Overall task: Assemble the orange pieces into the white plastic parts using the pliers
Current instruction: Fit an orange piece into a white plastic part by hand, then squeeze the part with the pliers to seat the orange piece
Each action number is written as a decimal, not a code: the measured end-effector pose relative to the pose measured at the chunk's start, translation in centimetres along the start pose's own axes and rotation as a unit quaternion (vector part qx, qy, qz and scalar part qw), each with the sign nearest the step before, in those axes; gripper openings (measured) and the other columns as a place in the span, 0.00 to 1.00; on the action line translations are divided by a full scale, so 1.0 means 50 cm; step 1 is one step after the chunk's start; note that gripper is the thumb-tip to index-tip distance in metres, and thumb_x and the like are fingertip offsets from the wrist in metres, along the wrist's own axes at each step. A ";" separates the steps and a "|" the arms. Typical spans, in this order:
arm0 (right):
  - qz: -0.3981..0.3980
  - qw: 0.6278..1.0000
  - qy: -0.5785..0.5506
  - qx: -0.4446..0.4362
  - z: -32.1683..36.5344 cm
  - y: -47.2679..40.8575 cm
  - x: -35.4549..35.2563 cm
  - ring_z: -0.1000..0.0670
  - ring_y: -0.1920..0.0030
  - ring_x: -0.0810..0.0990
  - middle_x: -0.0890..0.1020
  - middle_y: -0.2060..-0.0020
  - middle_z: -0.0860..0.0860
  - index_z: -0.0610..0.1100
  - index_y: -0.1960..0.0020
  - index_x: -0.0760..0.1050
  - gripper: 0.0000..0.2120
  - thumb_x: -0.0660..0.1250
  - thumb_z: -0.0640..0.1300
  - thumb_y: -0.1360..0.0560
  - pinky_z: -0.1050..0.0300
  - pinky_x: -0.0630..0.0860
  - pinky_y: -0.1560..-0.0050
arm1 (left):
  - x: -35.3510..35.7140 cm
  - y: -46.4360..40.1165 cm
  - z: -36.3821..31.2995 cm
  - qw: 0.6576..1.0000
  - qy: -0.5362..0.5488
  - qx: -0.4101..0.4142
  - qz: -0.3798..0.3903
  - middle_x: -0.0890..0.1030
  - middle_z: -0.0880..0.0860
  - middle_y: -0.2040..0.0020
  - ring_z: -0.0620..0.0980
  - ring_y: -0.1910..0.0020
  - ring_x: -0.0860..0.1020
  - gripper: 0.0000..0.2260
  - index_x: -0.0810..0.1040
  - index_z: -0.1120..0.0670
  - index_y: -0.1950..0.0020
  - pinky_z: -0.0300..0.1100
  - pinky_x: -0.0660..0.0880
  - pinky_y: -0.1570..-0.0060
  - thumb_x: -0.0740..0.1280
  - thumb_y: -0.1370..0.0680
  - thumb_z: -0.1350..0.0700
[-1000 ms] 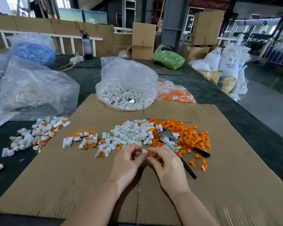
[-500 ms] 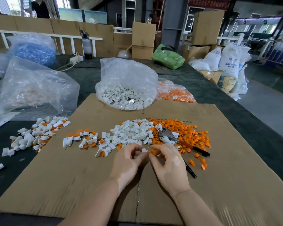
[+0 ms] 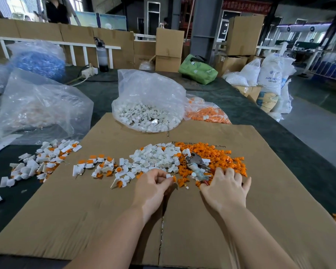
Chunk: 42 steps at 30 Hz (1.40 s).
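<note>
My left hand (image 3: 153,186) pinches a white plastic part with an orange piece (image 3: 171,178) in it, just below the loose white parts pile (image 3: 155,158). My right hand (image 3: 226,188) lies palm down over the pliers' handles, fingers spread and reaching onto the orange pieces pile (image 3: 217,156). The pliers (image 3: 195,165) lie on the orange pile with their metal jaws pointing up-left; the handles are hidden under my right hand. Whether the fingers curl round the handles does not show.
A cardboard sheet (image 3: 260,210) covers the dark table. Assembled white-and-orange parts (image 3: 47,162) lie at the left. A bag of white parts (image 3: 149,105) and a bag of orange pieces (image 3: 208,113) stand behind. Big clear bags (image 3: 35,105) sit far left.
My right hand has left my left hand and moved right onto the pliers' handles. My left hand keeps the white part with the orange piece.
</note>
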State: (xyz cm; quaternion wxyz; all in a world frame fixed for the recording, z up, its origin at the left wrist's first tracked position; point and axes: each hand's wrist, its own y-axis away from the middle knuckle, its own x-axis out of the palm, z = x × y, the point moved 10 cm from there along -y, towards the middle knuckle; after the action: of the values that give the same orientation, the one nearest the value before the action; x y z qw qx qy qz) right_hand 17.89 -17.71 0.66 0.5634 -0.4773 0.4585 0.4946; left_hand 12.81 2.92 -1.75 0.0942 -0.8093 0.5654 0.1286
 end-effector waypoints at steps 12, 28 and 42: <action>0.033 0.982 -0.158 -0.102 0.069 0.023 -0.057 0.45 0.46 0.71 0.74 0.49 0.47 0.43 0.44 0.70 0.16 0.57 0.54 0.23 0.52 0.68 0.49 | -0.001 -0.013 0.016 0.976 0.189 -0.105 -0.010 0.77 0.53 0.70 0.44 0.74 0.73 0.05 0.77 0.62 0.53 0.33 0.70 0.74 0.70 0.25 0.61; 0.378 0.825 -0.416 -0.065 0.148 0.099 -0.013 0.45 0.62 0.74 0.74 0.63 0.44 0.43 0.57 0.71 0.08 0.56 0.45 0.24 0.52 0.74 0.61 | -0.060 -0.064 0.014 0.960 0.241 -0.136 -0.052 0.78 0.56 0.70 0.48 0.74 0.73 0.02 0.76 0.63 0.57 0.39 0.74 0.68 0.69 0.25 0.66; 0.343 0.858 -0.362 -0.122 0.167 0.105 -0.038 0.51 0.71 0.73 0.71 0.66 0.49 0.46 0.57 0.66 0.08 0.57 0.49 0.22 0.61 0.71 0.71 | -0.056 -0.069 0.008 0.953 0.261 -0.141 -0.060 0.77 0.56 0.70 0.47 0.74 0.73 0.02 0.76 0.63 0.57 0.38 0.74 0.67 0.67 0.25 0.67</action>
State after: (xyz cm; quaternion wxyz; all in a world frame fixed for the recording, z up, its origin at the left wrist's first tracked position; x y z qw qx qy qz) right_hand 12.86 -9.37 3.15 0.4215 -0.1421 0.2923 0.8466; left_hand 15.08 6.72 -1.23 -0.1641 -0.8521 0.4968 -0.0150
